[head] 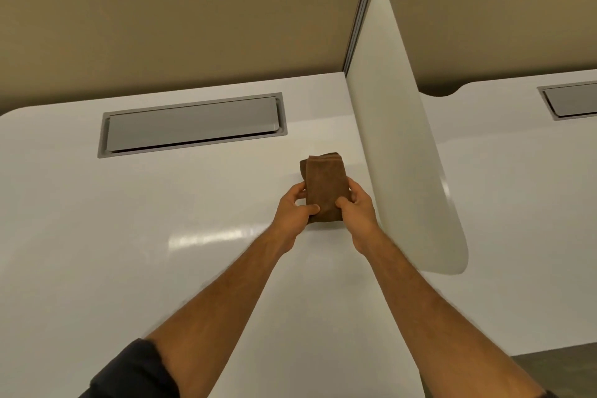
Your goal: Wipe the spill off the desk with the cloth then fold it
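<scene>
A brown cloth [324, 182], folded into a narrow thick rectangle, is held over the white desk [161, 220] right of centre. My left hand [295, 212] grips its lower left edge, thumb on top. My right hand [353, 203] grips its lower right edge, fingers curled round the side. The far end of the cloth points away from me. No spill shows on the desk surface; only a glare streak lies below my left hand.
A grey cable flap [192, 124] is set into the desk at the back. A white divider panel [403, 139] stands just right of my hands. A beige partition wall [177, 26] closes the back. A second desk [517, 171] lies beyond the divider.
</scene>
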Motion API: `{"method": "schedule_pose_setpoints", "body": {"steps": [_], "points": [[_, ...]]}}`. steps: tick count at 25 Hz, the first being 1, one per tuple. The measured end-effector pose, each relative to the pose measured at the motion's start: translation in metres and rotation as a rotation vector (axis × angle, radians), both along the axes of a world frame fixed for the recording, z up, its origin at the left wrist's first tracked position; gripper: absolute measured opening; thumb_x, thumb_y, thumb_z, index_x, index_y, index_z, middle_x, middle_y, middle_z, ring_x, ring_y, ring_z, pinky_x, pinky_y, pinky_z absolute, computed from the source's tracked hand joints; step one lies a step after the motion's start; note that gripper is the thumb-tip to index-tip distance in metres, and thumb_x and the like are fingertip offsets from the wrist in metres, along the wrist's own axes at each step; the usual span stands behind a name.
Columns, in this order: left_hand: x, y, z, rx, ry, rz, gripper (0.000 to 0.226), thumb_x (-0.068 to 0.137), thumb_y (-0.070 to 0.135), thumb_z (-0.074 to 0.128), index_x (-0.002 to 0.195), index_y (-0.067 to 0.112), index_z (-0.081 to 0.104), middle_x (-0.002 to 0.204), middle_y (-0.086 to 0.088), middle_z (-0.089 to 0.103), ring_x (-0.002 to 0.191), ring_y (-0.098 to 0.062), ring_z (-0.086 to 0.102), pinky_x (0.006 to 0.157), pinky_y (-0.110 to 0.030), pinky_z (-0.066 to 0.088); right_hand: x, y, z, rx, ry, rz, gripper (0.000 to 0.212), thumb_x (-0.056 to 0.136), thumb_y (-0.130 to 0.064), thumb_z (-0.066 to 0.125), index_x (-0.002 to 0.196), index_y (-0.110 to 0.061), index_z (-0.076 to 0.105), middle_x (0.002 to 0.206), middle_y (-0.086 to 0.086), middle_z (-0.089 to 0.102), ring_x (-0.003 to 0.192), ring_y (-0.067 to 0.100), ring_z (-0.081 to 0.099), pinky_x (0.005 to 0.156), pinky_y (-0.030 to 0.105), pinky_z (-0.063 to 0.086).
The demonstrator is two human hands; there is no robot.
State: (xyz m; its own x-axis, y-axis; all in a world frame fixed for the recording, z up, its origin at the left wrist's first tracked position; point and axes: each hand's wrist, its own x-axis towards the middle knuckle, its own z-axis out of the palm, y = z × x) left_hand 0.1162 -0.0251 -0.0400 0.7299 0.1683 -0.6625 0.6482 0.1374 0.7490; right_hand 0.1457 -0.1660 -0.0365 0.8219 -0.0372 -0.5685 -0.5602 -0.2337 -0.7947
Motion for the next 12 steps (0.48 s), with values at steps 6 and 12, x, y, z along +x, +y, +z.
{"method": "schedule_pose_setpoints", "body": {"steps": [6,12], "points": [[0.022,-0.019,-0.022,0.098,0.018,-0.068,0.062,0.091,0.0,0.07,0.146,0.015,0.047,0.134,-0.006,0.058,0.116,-0.026,0.06,0.087,-0.031,0.058,0.019,-0.015,-0.037,-0.231,-0.088,0.182,0.059,0.099,0.0,0.045,0.155,-0.015,0.032,0.153,0.01,0.042,0.138,0.028,0.045,0.114,0.04,0.041],[0.003,-0.004,-0.002,0.33,-0.002,-0.143,0.062,0.091,0.008,0.073,0.147,0.014,0.047,0.135,-0.004,0.058,0.122,-0.026,0.06,0.09,-0.023,0.049,-0.012,-0.01,-0.036,-0.46,-0.24,0.291,0.065,0.098,-0.01,0.054,0.156,-0.011,0.025,0.158,0.013,0.033,0.144,0.031,0.035,0.117,0.048,0.037]]}}
